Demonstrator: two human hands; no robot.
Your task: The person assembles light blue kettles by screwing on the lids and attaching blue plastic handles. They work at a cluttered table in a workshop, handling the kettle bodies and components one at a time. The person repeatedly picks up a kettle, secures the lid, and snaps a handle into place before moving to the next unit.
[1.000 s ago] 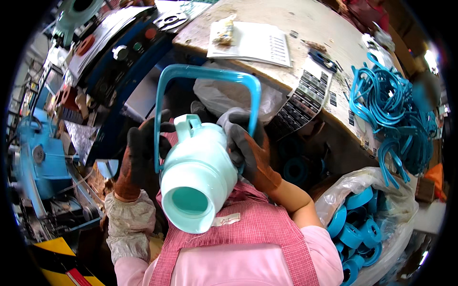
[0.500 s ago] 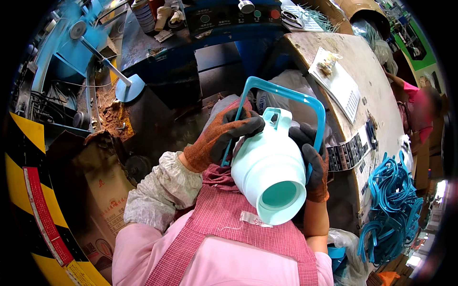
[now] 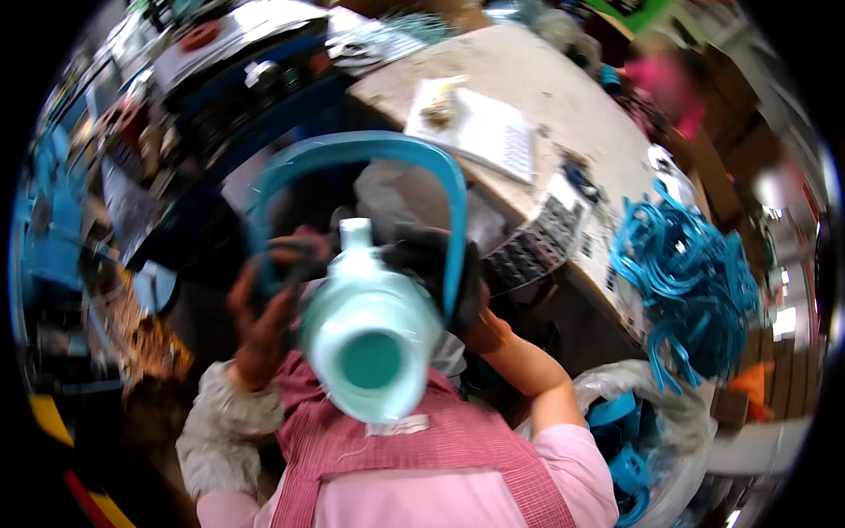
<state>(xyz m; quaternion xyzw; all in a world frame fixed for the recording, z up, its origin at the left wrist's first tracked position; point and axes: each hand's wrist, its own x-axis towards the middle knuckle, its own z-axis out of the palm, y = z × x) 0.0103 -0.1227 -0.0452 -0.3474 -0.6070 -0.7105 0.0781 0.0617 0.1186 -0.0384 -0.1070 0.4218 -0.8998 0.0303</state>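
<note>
A pale mint-green plastic jug body is held in front of my chest, its round open mouth toward me and a small grip loop at its far end. A blue bail handle arches over it, one leg on each side. My left hand, in a brown and black glove, closes around the handle's left leg beside the jug. On the right, my gloved right hand grips the jug's side and the handle's right leg. Motion blurs both hands, and the jug and handle partly cover the right fingers.
A worn table to the right bears a white paper pad and a dark label sheet. Blue handles hang in a bundle beside it. A plastic bag holds blue parts. Another person in pink is beyond.
My view has swung right, bringing the bag of blue parts further into sight. The jug has turned its mouth more squarely toward me, and the handle legs now straddle it. Both hands keep hold.
</note>
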